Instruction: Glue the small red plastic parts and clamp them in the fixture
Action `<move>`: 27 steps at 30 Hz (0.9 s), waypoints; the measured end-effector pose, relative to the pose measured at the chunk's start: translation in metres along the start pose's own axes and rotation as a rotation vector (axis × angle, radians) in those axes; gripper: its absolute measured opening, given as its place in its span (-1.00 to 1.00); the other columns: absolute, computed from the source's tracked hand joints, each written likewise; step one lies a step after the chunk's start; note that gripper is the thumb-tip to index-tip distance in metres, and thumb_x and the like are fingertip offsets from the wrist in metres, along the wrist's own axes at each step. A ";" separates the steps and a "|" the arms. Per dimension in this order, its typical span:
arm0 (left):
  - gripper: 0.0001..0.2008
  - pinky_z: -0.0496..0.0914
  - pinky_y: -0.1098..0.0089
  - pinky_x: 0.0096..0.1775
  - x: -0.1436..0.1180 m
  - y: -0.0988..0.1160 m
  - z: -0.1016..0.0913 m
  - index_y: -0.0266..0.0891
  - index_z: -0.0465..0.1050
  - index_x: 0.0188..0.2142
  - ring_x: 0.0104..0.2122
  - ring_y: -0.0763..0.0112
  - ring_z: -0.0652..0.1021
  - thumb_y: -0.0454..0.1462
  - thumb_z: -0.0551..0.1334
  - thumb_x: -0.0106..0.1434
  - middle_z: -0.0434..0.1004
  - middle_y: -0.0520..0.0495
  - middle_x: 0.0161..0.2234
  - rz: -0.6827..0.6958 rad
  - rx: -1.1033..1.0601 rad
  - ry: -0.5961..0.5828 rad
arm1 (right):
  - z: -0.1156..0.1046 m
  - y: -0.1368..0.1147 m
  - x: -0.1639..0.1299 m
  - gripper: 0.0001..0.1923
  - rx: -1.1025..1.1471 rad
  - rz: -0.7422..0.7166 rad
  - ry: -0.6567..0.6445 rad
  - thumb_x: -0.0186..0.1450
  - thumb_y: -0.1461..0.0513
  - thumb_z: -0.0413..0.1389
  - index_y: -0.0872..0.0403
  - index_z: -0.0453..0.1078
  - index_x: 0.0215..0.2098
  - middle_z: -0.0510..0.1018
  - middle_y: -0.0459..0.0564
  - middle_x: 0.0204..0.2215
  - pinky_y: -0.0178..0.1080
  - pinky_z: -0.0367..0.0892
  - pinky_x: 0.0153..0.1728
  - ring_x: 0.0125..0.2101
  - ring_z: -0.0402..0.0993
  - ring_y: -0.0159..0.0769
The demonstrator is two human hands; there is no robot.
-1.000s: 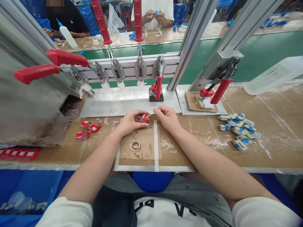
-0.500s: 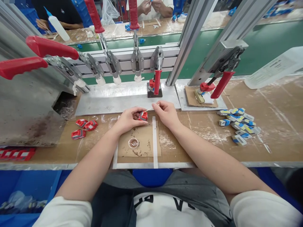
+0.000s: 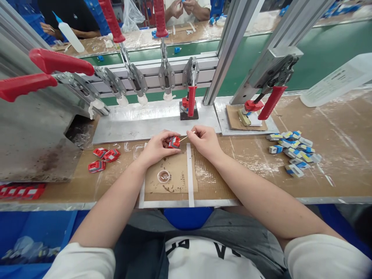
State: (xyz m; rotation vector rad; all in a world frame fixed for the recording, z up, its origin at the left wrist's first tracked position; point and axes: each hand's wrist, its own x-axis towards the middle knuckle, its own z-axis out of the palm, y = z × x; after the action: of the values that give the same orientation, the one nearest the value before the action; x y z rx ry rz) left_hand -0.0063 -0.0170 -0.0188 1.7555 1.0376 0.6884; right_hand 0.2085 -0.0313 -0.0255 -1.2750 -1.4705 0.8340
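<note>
My left hand (image 3: 158, 147) grips a small red plastic part (image 3: 174, 142) just above a cardboard pad (image 3: 177, 174) at the middle of the bench. My right hand (image 3: 205, 141) pinches a thin pale stick (image 3: 186, 136) whose tip touches the red part. A small clear round dish (image 3: 164, 176) lies on the pad below my left hand.
Three loose red parts (image 3: 103, 159) lie to the left, and a pile of blue, yellow and white parts (image 3: 295, 153) to the right. Red-handled toggle clamps (image 3: 190, 99) stand along the metal plate (image 3: 139, 122) behind. Two other people work across the green divider.
Both hands stay together on the red part and the stick; the view has tilted slightly, shifting the bench upward in the picture.
</note>
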 end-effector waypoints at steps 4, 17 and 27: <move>-0.50 0.44 0.33 -0.21 -0.001 0.000 0.000 -0.13 0.58 0.08 -0.25 0.41 0.52 -0.21 0.53 0.13 0.50 -0.09 -0.02 0.034 0.028 0.008 | 0.001 -0.001 -0.001 -0.65 0.036 0.001 -0.053 0.25 0.11 0.12 0.02 0.17 -0.62 0.16 -0.20 -0.65 -0.27 0.02 -0.47 -0.54 0.04 -0.42; -0.56 0.48 0.26 -0.05 0.000 -0.004 0.001 -0.11 0.55 0.07 -0.05 0.27 0.56 -0.24 0.49 0.19 0.50 -0.12 0.08 0.129 0.043 -0.009 | 0.002 -0.006 -0.006 -0.62 0.033 -0.071 -0.051 0.30 0.04 0.11 0.01 0.16 -0.59 0.16 -0.19 -0.63 -0.26 0.01 -0.47 -0.54 0.04 -0.41; -0.64 0.47 0.25 -0.01 -0.002 0.004 0.000 -0.14 0.53 0.02 0.00 0.22 0.55 -0.25 0.44 0.23 0.53 -0.14 0.09 0.153 0.146 -0.022 | 0.002 -0.010 -0.010 -0.64 -0.225 -0.250 -0.050 0.31 0.15 0.08 0.00 0.08 -0.58 0.17 -0.18 -0.64 -0.25 0.04 -0.43 -0.54 0.09 -0.38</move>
State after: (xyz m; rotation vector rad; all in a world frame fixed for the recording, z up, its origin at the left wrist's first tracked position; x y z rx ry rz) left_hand -0.0059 -0.0199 -0.0156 1.9809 0.9659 0.7008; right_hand 0.2032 -0.0427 -0.0194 -1.2071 -1.7603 0.5497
